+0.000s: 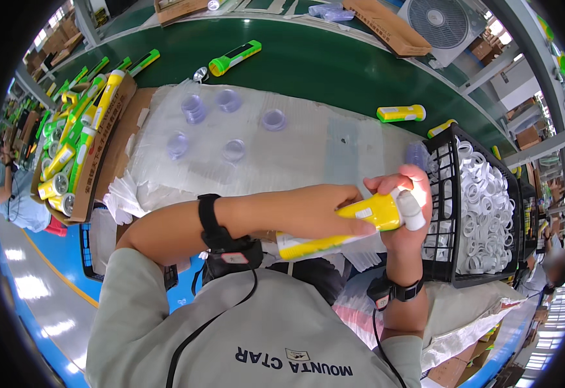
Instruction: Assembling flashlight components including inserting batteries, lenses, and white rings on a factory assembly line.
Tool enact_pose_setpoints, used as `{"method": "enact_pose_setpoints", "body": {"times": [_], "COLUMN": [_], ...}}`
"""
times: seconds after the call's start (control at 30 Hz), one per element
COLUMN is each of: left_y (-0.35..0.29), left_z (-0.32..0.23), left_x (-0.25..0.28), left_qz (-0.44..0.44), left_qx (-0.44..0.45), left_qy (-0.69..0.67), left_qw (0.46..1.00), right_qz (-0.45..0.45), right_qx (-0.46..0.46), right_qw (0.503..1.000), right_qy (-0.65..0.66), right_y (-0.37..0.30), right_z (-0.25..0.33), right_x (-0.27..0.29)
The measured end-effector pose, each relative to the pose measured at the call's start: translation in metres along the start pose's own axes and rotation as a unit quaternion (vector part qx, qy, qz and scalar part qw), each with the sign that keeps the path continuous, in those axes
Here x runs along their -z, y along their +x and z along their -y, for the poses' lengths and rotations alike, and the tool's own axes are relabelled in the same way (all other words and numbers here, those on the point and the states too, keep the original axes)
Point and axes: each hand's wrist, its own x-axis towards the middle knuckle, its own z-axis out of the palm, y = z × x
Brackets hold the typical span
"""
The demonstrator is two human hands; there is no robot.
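A yellow flashlight (308, 246) lies slantwise in front of my chest. Wrapped over its body from the left is my left hand (334, 212), thumb along the upper end. At that upper end, my right hand (404, 240) cups the head from the right with curled fingers. A white plastic ring (414, 220) sits at the head, against the right palm. Bright light shows on the right fingers beside the head. Beyond my hands, several clear round plastic caps (233, 150) stand on the covered work surface (295, 155).
At the left, a cardboard box (104, 149) is heaped with yellow and green flashlights. A black crate (454, 194) of white rings stands close by my right hand. One green flashlight (235, 58) and one yellow flashlight (401, 113) lie on the green belt (321, 71).
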Motion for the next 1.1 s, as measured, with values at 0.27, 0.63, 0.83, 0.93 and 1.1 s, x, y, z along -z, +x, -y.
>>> {"method": "enact_pose_setpoints", "body": {"times": [0.27, 0.63, 0.83, 0.93, 1.1], "left_y": [-0.011, -0.009, -0.011, -0.012, -0.019], "left_z": [-0.010, -0.004, 0.000, 0.004, -0.007], "left_x": [-0.003, -0.010, -0.012, -0.013, -0.012], "left_qz": [0.119, 0.126, 0.133, 0.141, 0.213], "left_qx": [0.190, 0.147, 0.145, 0.131, 0.091], "left_qy": [-0.296, -0.266, -0.269, -0.306, -0.349], "left_qw": [0.929, 0.944, 0.943, 0.932, 0.908], "right_qz": [0.029, 0.064, 0.068, 0.086, 0.079], "right_qx": [-0.018, -0.012, -0.022, -0.017, 0.003], "right_qw": [0.997, 0.990, 0.988, 0.988, 0.988], "right_qy": [0.074, 0.128, 0.134, 0.128, 0.129], "right_y": [0.005, 0.001, -0.003, -0.002, 0.000], "right_z": [0.004, 0.002, -0.001, 0.002, 0.008], "right_x": [-0.001, 0.004, 0.004, 0.007, 0.005]}}
